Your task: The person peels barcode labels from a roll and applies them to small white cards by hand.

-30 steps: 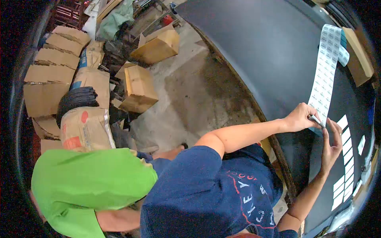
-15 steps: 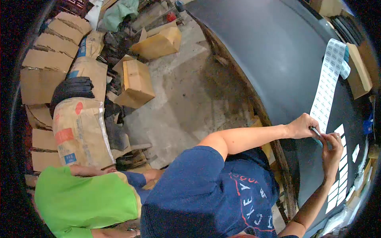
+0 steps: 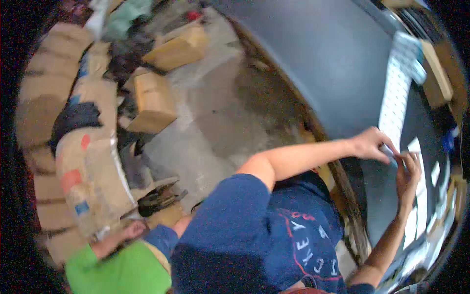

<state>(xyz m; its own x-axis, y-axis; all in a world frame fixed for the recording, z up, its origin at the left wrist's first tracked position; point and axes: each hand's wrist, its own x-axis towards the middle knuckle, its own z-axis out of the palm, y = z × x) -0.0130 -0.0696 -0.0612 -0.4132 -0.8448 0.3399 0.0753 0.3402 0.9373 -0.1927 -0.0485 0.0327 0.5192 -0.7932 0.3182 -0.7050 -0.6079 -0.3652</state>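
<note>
My left hand (image 3: 369, 144) is closed at the near end of a long printed label strip (image 3: 395, 98), which runs back over the dark tabletop to its roll (image 3: 418, 73). A small pale, bluish piece (image 3: 389, 152) shows between its thumb and fingers. My right hand (image 3: 409, 174) pinches close against the left fingertips; blur hides what its fingers grip. Beside and below it, rows of white rectangular labels (image 3: 422, 196) lie on the dark surface.
The dark table (image 3: 333, 63) has a worn wooden edge (image 3: 360, 225) beside my body. Cardboard boxes (image 3: 155, 100) stand on the floor. Large printed sacks (image 3: 93, 171) and stacked cardboard line the left. A co-worker in a green shirt (image 3: 117, 269) sits at lower left.
The whole view has shifted and blurred. My hands stay together at the strip's end; a dark thin thing between them earlier is no longer distinct. The co-worker's arm has moved outward.
</note>
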